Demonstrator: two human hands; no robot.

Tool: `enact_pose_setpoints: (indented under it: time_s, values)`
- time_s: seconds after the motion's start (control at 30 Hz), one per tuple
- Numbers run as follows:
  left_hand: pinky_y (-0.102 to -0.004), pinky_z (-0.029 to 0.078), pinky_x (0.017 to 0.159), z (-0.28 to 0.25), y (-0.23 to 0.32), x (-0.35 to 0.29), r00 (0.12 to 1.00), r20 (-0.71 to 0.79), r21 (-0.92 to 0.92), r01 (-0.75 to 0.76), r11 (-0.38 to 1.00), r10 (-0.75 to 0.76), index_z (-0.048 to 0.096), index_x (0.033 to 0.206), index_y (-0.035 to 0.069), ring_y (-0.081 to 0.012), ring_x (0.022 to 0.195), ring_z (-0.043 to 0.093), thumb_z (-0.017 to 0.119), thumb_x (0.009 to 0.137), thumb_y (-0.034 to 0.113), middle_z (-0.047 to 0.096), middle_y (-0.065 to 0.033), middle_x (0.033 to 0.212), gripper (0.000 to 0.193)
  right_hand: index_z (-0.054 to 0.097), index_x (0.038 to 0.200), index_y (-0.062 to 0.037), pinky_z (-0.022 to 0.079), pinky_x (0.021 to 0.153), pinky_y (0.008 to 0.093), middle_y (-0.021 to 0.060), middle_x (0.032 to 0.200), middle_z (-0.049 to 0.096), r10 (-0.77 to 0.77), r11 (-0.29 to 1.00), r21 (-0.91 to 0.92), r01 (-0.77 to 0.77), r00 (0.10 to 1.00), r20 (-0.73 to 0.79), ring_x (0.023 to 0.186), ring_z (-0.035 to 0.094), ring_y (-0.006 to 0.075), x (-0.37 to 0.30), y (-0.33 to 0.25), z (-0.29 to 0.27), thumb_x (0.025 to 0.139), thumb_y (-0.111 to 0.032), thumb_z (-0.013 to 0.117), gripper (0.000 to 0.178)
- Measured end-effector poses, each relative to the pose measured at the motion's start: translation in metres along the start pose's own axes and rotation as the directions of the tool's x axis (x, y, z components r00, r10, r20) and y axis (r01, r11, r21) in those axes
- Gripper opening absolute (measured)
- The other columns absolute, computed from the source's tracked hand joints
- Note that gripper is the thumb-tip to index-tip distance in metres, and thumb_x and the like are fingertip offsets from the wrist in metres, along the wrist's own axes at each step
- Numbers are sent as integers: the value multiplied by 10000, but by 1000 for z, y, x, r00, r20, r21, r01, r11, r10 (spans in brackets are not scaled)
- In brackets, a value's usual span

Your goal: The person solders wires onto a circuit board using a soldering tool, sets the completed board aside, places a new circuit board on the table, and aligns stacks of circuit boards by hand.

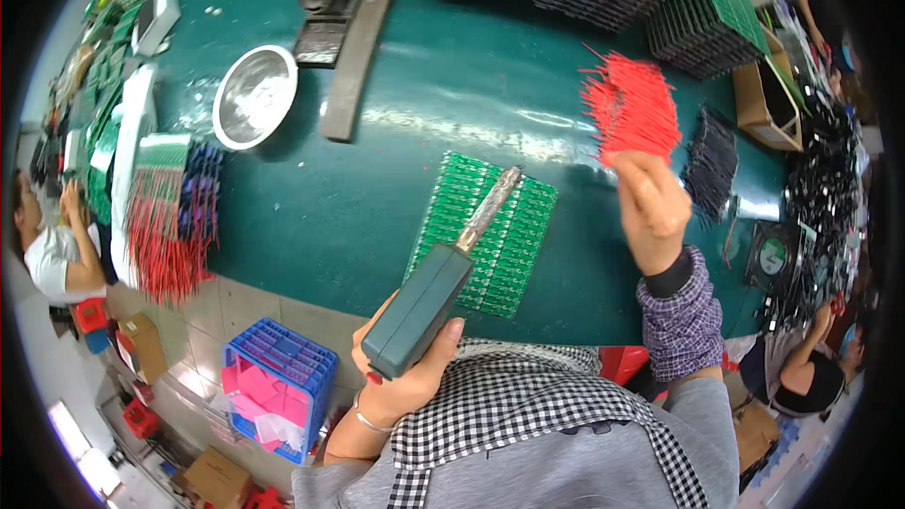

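Note:
My left hand point(401, 394) is wrapped round a dark green soldering gun point(420, 306). The gun's metal tip points away from me, over a green circuit board panel point(520, 259) lying flat on the table; whether it touches the panel I cannot tell. Off to the right, my right hand point(652, 203) has its fingers pinched together at the near edge of a pile of short red wires point(636, 113). What sits between those fingertips is too small to make out. Beside the red pile lies a bundle of dark wires point(711, 168).
On the green table point(283, 226) stand a metal bowl point(255, 97), a dark bar point(356, 66) and a small black stand point(322, 33). Wired boards point(156, 198) hang over the left edge. Stacked board panels point(702, 24) rise at the back. A blue crate point(283, 358) is on the floor.

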State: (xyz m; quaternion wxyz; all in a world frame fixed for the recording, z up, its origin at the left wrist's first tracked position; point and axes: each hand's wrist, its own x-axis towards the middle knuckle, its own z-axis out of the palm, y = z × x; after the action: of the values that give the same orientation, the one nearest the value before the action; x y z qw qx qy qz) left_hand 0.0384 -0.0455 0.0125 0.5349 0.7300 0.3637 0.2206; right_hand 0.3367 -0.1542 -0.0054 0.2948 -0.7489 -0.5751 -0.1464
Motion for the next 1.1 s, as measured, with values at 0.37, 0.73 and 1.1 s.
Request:
enact_pose_setpoints:
  time_s: [0.37,0.73,1.1]
  values:
    - [-286,506,682,20,20,-38,916,-375,-310,-268,912,142,639,1115,-40,-130,764,635,773,859,95,686,-92,874,319,687,1123,-8,509,888,382,151,1068,658,-99,995,-18,102,988,122,998,636,312,-23,98,5,940,5,631,192]
    - [-312,481,615,43,22,-98,786,-608,-284,-345,894,110,622,1111,-48,-152,679,598,729,862,52,637,-108,787,289,701,1115,22,517,898,368,145,1050,696,-270,928,272,254,963,20,967,656,284,-17,41,-1,937,32,641,188]
    - [-320,517,682,46,24,-109,688,-697,-187,-447,875,202,634,1090,-27,-207,737,650,729,849,71,650,-126,843,277,662,1141,59,499,930,412,225,1119,656,-541,614,777,-136,644,541,1054,642,360,-78,-135,-18,947,24,569,218]
